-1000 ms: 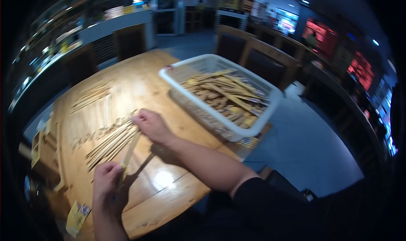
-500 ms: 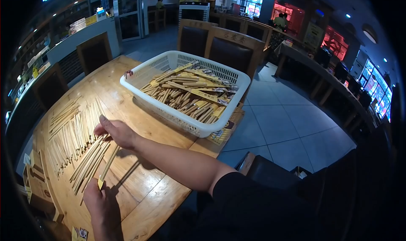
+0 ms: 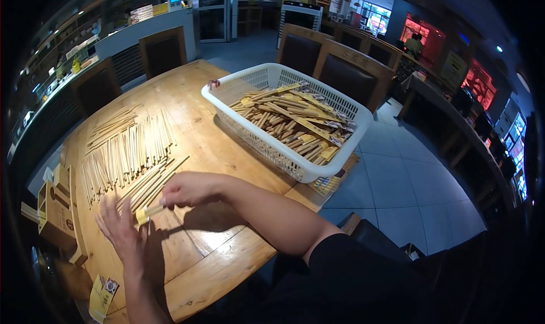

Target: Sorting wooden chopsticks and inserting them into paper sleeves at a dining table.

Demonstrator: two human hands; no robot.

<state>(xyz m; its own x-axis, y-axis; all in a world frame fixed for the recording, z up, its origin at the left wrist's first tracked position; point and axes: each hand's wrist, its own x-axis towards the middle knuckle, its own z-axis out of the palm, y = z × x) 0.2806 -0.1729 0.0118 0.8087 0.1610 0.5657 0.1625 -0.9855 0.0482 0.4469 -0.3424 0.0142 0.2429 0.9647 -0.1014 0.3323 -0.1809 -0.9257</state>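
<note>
My right hand (image 3: 193,189) pinches a pair of chopsticks (image 3: 156,209) over the near part of the table. Their left end sits at a small yellow paper sleeve (image 3: 142,216). That sleeve lies between the thumb and forefinger of my left hand (image 3: 123,227), whose other fingers are spread and slightly blurred. Just beyond both hands lies a loose group of chopsticks (image 3: 149,183). Further out, several more chopsticks (image 3: 128,148) are spread in rows on the wooden table (image 3: 196,116).
A white plastic basket (image 3: 227,106) full of chopsticks in yellow sleeves stands right of the rows. At the left edge is a wooden holder box (image 3: 58,224); a yellow printed paper (image 3: 102,295) lies at the near edge. Chairs (image 3: 355,71) line the far side.
My right hand has come down and nearer to my left hand, now gripping the chopsticks by the sleeve. The left hand has risen and its fingers have spread. The view has shifted left.
</note>
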